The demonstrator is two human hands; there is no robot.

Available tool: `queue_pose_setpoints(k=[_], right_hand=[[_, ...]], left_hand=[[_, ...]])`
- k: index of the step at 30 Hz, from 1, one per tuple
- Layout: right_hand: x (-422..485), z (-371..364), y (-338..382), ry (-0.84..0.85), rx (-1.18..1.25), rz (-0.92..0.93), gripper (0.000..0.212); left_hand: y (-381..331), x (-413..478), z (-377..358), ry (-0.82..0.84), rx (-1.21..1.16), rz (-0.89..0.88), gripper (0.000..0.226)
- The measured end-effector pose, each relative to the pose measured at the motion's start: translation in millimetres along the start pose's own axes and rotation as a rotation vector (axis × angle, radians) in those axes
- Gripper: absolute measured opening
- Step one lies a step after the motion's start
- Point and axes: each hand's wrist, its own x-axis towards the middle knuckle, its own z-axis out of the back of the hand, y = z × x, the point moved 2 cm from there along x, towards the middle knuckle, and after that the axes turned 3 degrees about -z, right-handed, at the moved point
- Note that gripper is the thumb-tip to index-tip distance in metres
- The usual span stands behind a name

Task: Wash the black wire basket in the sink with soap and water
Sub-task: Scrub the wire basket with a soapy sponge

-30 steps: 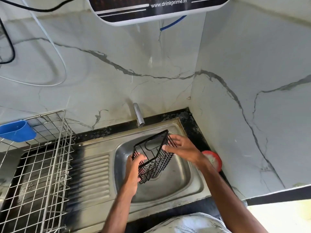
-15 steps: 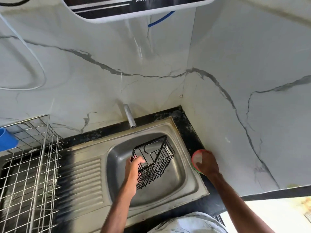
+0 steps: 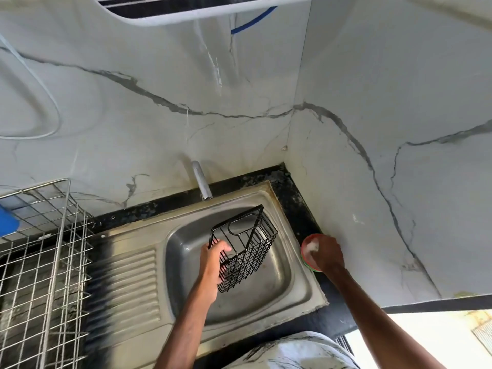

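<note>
The left hand (image 3: 213, 262) is gripping the black wire basket (image 3: 249, 258) at the near edge of its open mouth, with fingers and thumb curling round the rim wire so that the hand is clamped on the frame. The basket is hanging tilted over the bowl of the steel sink (image 3: 282, 291), its mouth facing up and toward the back wall and its lower end pointing down at the near side of the bowl. Whether that end is touching the bottom cannot be told. The right hand (image 3: 328, 255) is reaching out to the right, well apart from the basket. It is resting over a small round tub (image 3: 308, 245) with a red rim and something white inside. The tub is sitting on the black counter (image 3: 291, 201), just beside the sink's right edge and close against the marble wall (image 3: 372, 182). The fingers of this hand are bending down into the tub and hiding behind the back of the hand, so it cannot be told whether they are apart, together or pinching anything. A short metal tap (image 3: 201, 182) is sticking out above the bowl's back edge. Left of the ribbed draining board (image 3: 127, 283) a silver wire rack (image 3: 48, 249) is standing, with something blue (image 3: 6, 222) showing at its far left.
</note>
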Motion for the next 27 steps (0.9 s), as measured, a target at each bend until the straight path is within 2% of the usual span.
queue_pose_setpoints(k=[2, 8, 12, 17, 19, 22, 23, 27], right_hand=[[-7.7, 9.3, 6.9, 0.000, 0.014, -0.020, 0.050], [-13.0, 13.3, 9.5, 0.063, -0.051, 0.059, 0.048], [-12.2, 15.2, 2.7, 0.034, -0.062, -0.044, 0.042], [-13.8, -1.5, -8.9, 0.148, -0.148, 0.013, 0.058], [-9.4, -8.9, -10.8, 0.170, -0.166, 0.028, 0.060], [-1.4, -8.4, -5.7, 0.180, -0.178, 0.048, 0.056], [-0.2, -3.5, -1.9, 0.180, -0.166, 0.039, 0.054], [7.9, 11.8, 1.6, 0.151, -0.019, -0.025, 0.047]], left_hand=[[-0.5, 0.5, -1.1, 0.000, -0.005, -0.005, 0.104], [-2.1, -1.1, -5.7, 0.002, -0.012, -0.001, 0.105], [-0.1, -1.1, -6.9, 0.010, -0.009, 0.016, 0.098], [5.7, -2.3, -10.0, 0.018, 0.005, 0.035, 0.099], [6.0, -4.4, -11.1, 0.021, -0.001, 0.044, 0.091], [6.6, -5.5, -10.3, 0.028, -0.003, 0.046, 0.065], [6.6, -5.7, -10.1, 0.028, -0.003, 0.050, 0.064], [6.5, -5.4, -10.9, 0.032, 0.018, 0.043, 0.081]])
